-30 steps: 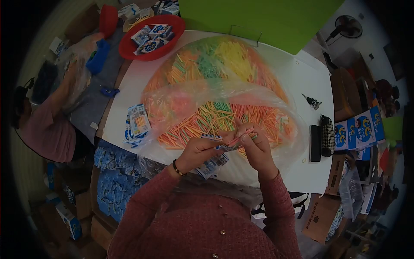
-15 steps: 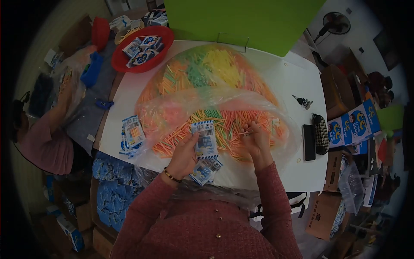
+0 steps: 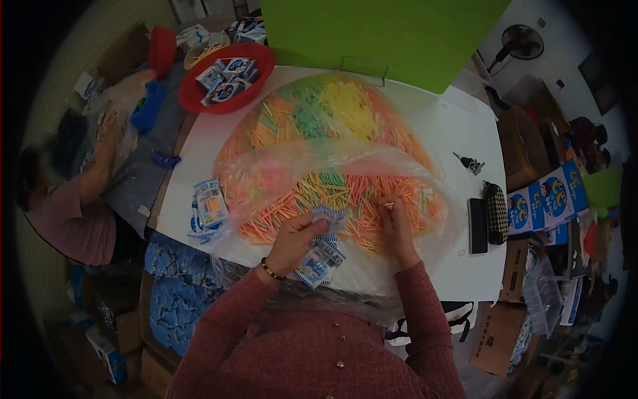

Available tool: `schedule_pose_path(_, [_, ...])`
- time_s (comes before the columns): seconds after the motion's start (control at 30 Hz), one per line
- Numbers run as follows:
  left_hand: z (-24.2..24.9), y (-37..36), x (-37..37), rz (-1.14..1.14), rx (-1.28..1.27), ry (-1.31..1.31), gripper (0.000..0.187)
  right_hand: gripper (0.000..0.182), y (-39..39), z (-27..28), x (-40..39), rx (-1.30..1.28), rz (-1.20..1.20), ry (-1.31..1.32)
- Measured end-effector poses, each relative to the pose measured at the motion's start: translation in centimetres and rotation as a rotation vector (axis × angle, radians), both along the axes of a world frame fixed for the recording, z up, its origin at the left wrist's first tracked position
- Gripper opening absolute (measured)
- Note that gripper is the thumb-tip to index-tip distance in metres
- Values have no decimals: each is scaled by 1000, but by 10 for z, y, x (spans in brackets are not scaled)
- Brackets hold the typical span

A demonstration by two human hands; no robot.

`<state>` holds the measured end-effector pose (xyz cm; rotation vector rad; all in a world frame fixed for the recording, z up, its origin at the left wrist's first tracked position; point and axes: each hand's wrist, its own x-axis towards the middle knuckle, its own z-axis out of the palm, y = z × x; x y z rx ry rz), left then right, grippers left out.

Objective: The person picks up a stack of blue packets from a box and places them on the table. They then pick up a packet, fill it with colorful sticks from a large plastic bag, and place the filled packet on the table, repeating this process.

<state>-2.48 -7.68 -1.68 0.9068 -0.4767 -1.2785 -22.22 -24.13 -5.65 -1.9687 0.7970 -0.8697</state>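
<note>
My left hand (image 3: 296, 241) is closed on a small blue-and-white printed packet (image 3: 330, 215), which is tilted and partly blurred. Just below it, more packets of the same kind (image 3: 319, 265) lie at the table's near edge. Over the right part of the pile, my right hand (image 3: 397, 231) has its fingertips pinched together, with pale ends of thin sticks showing at them. Many thin coloured sticks (image 3: 325, 193), pink, orange, green and yellow, fill a large clear plastic bag (image 3: 292, 156) whose opening faces me. Several filled packets (image 3: 211, 203) lie left of the bag.
A red basin (image 3: 193, 100) with packets stands at the back left. At right on the white table (image 3: 465, 126) lie keys (image 3: 470, 163), a phone (image 3: 477, 226) and a checked pouch (image 3: 495, 209). A green board (image 3: 379, 40) rises behind. Another person (image 3: 76, 213) works at left.
My left hand has moved slightly right, and its packet has tipped from facing me to slanted. My right hand has stayed over the sticks, its fingers drawn closer together.
</note>
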Motion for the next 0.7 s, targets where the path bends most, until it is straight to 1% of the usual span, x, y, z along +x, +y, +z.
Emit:
schedule_pose_path(0.03, [-4, 3, 1, 12, 5, -2, 20, 8, 3, 2, -1, 173, 2, -75])
schedule_pose_path(0.07, [0, 4, 3, -13, 27, -91, 17, 8, 8, 12, 2, 178, 11, -77])
schedule_pose_path(0.1, [2, 3, 4, -40, 47, -179, 14, 8, 14, 28, 6, 297, 8, -226])
schedule_pose_path(0.13, [1, 2, 4, -33, 55, -179, 14, 9, 20, 45, 8, 419, 2, -372])
schedule_pose_path(0.17, [-1, 2, 3, -23, 44, -252, 14, 9, 29, 62, 13, 427, 5, -371])
schedule_pose_path(0.2, [-2, 2, 2, -17, 32, -325, 15, 9, 38, 79, 20, 532, 125, -572])
schedule_pose_path(0.23, [0, 1, 1, -20, 37, -324, 15, 9, 46, 91, 25, 631, 245, -774])
schedule_pose_path(0.27, [4, 1, 0, -38, 23, -411, 15, 9, 50, 98, 29, 633, 241, -773])
schedule_pose_path(0.3, [8, 0, -1, -55, 6, -499, 16, 9, 53, 104, 32, 543, 314, -740])
schedule_pose_path(0.33, [9, 0, -1, -57, 5, -498, 16, 10, 55, 108, 36, 453, 388, -706])
schedule_pose_path(0.4, [10, 1, -1, -83, -8, -559, 18, 7, 61, 113, 43, 454, 381, -691])
schedule_pose_path(0.47, [6, 2, -3, -46, -24, -559, 18, 5, 61, 111, 46, 459, 379, -675])
schedule_pose_path(0.53, [6, 4, -2, -12, -41, -560, 19, 7, 57, 102, 47, 317, 429, -535])
schedule_pose_path(0.57, [8, 6, 2, -59, -38, -565, 19, 7, 56, 98, 47, 318, 430, -534])
schedule_pose_path(0.6, [9, 7, 4, -106, -35, -571, 19, 7, 55, 95, 47, 279, 442, -458])
schedule_pose_path(0.63, [11, 7, 3, -106, -35, -571, 19, 6, 54, 93, 47, 241, 454, -381])
schedule_pose_path(0.7, [12, 7, -1, -55, 11, -443, 19, 4, 53, 91, 42, 274, 468, -371])
